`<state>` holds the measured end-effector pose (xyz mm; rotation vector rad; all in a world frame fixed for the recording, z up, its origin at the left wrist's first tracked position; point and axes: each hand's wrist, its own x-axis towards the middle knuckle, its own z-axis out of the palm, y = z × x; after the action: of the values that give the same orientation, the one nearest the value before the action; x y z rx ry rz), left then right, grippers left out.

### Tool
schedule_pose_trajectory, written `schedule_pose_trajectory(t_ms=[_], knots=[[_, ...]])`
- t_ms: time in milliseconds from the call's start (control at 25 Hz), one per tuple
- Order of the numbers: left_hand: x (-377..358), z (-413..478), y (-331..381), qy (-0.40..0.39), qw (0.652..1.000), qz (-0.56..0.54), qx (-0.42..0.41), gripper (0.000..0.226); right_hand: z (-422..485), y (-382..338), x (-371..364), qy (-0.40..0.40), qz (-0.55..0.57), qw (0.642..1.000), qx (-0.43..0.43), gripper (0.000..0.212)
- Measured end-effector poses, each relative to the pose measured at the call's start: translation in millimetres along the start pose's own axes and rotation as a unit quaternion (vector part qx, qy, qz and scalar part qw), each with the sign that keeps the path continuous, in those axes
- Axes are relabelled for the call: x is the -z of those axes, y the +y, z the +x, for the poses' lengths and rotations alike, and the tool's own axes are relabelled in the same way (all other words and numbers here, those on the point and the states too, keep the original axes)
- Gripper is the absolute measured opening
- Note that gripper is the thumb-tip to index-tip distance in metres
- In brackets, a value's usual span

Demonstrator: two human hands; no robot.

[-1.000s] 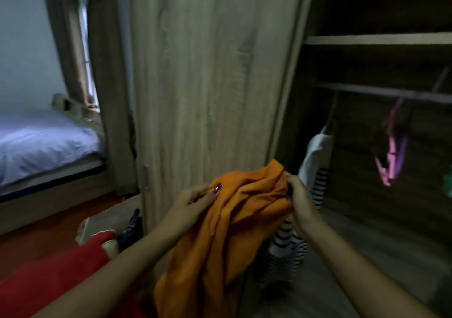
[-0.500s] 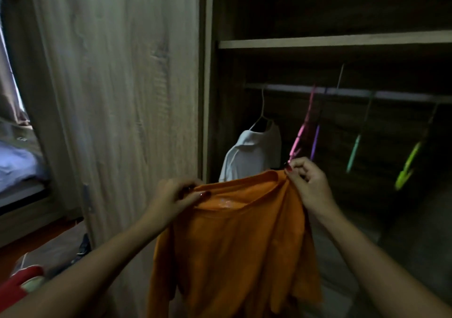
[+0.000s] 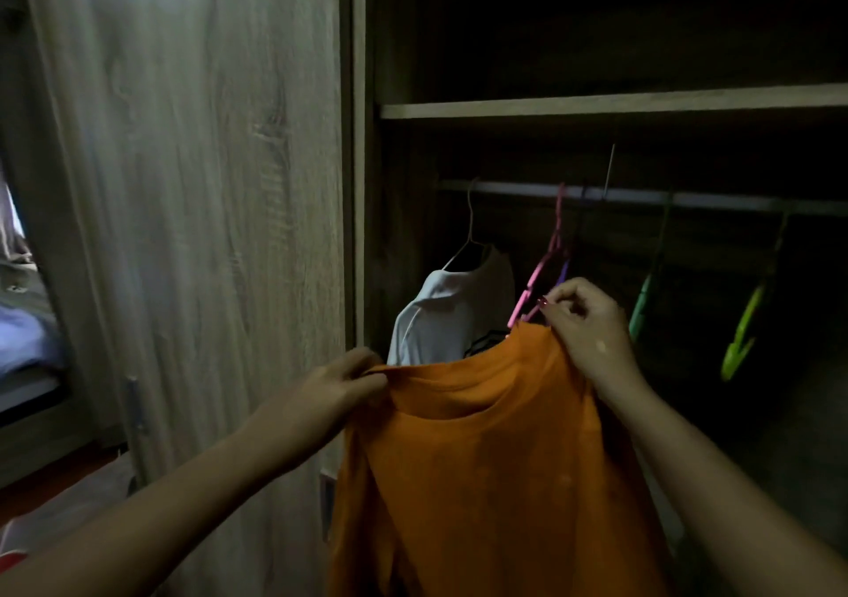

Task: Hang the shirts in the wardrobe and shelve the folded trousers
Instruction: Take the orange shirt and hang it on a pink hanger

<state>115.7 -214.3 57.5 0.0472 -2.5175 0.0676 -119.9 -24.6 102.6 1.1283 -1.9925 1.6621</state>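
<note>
An orange shirt [image 3: 495, 472] hangs spread out in front of the open wardrobe, held by its shoulders. My left hand [image 3: 339, 381] pinches the left shoulder and my right hand [image 3: 583, 321] pinches the right shoulder, higher up. Behind it a white shirt [image 3: 452, 316] hangs on a wire hanger from the metal rail [image 3: 642, 197]. A pink hanger [image 3: 543, 266] and a purple one beside it hang just above my right hand.
Two green hangers [image 3: 642, 303] [image 3: 743, 335] hang further right on the rail. A wooden shelf [image 3: 596, 103] runs above the rail. The wardrobe door [image 3: 192, 211] stands at the left, with a bed [image 3: 23, 344] beyond it.
The bunched shirt has been shaken open and lifted by its shoulders. My view has turned right, from the door and bed toward the wardrobe interior.
</note>
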Motion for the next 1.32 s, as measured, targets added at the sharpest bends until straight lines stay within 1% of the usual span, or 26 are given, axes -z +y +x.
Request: schedule_pose_trajectory(t_ms=[40, 80, 120, 160, 200, 280, 320, 360, 400, 440, 480, 560, 640, 760, 840, 920, 1000, 1080, 1120, 1200, 1280, 1320], knots=[[-1.4, 7.7, 4.0, 0.003, 1.0, 0.002, 0.019, 0.013, 9.1, 0.1, -9.0, -0.002, -0.072, 0.996, 0.044, 0.005], [-1.5, 17.0, 8.7, 0.005, 0.999, -0.008, 0.037, 0.013, 18.2, 1.2, -20.3, -0.009, -0.153, 0.985, 0.079, 0.005], [-0.1, 26.2, 15.6, 0.0, 0.998, -0.003, 0.066, 0.017, 27.0, 3.1, -33.3, -0.016, -0.242, 0.966, 0.095, 0.016], [-0.5, 33.6, 20.2, 0.027, 0.996, 0.018, 0.085, 0.023, 36.1, 4.3, -45.9, -0.025, -0.318, 0.944, 0.08, 0.029], [1.0, 37.8, 25.5, 0.057, 0.994, 0.008, 0.094, 0.026, 45.3, 3.4, -56.6, -0.029, -0.368, 0.929, 0.038, 0.037], [4.6, 45.3, 37.7, 0.064, 0.992, 0.013, 0.108, 0.025, 61.6, 3.0, -68.4, -0.029, -0.44, 0.896, -0.057, 0.041], [3.9, 47.6, 41.5, 0.074, 0.99, 0.016, 0.119, 0.024, 69.6, 6.7, -70.3, -0.029, -0.474, 0.875, -0.09, 0.041], [2.5, 48.5, 43.6, 0.077, 0.988, 0.022, 0.129, 0.023, 75.7, 11.8, -69.8, -0.031, -0.498, 0.859, -0.113, 0.041], [2.2, 49.3, 44.4, 0.079, 0.988, 0.031, 0.132, 0.022, 79.5, 17.9, -67.5, -0.028, -0.504, 0.854, -0.126, 0.04], [1.9, 49.3, 43.4, 0.08, 0.988, 0.039, 0.13, 0.022, 81.9, 23.9, -64.4, -0.017, -0.492, 0.861, -0.131, 0.039], [2.4, 48.4, 41.6, 0.076, 0.987, 0.037, 0.134, 0.022, 83.8, 29.3, -60.8, -0.002, -0.467, 0.875, -0.128, 0.041], [2.2, 46.1, 36.8, 0.055, 0.988, 0.033, 0.139, 0.024, 82.1, 34.3, -56.5, 0.037, -0.385, 0.915, -0.112, 0.043], [0.7, 45.4, 30.3, 0.046, 0.989, 0.033, 0.134, 0.025, 77.0, 30.8, -55.2, 0.081, -0.276, 0.953, -0.098, 0.035], [-1.5, 47.6, 21.3, 0.049, 0.99, 0.034, 0.127, 0.024, 64.1, 24.3, -55.6, 0.117, -0.16, 0.979, -0.037, 0.025], [-3.0, 48.8, 17.3, 0.048, 0.99, 0.036, 0.13, 0.027, 45.7, 21.6, -53.6, 0.128, -0.097, 0.987, 0.018, 0.025], [-2.4, 50.0, 15.4, 0.046, 0.989, 0.034, 0.137, 0.029, 15.2, 28.5, -51.4, 0.15, -0.017, 0.988, 0.034, 0.03], [-3.5, 50.4, 12.8, 0.046, 0.987, 0.057, 0.141, 0.027, -18.1, 51.4, -52.5, 0.138, 0.051, 0.989, 0.02, 0.042], [-5.0, 51.9, 11.3, 0.057, 0.986, 0.075, 0.138, 0.024, -42.7, 75.6, -53.0, 0.087, 0.078, 0.993, -0.033, 0.052], [-5.4, 53.1, 11.9, 0.062, 0.986, 0.071, 0.135, 0.024, -49.5, 84.3, -51.6, 0.072, 0.065, 0.994, -0.048, 0.049], [-7.3, 55.8, 14.3, 0.064, 0.988, 0.047, 0.132, 0.024, -56.8, 90.3, -43.4, 0.07, 0.028, 0.997, -0.035, 0.029], [-8.7, 60.8, 17.7, 0.054, 0.989, 0.009, 0.136, 0.027, -61.7, 83.8, -32.3, 0.088, 0.03, 0.996, -0.018, 0.017], [-9.6, 64.7, 20.6, 0.043, 0.989, -0.015, 0.139, 0.03, -65.3, 76.1, -26.0, 0.094, 0.055, 0.994, -0.023, 0.014]])
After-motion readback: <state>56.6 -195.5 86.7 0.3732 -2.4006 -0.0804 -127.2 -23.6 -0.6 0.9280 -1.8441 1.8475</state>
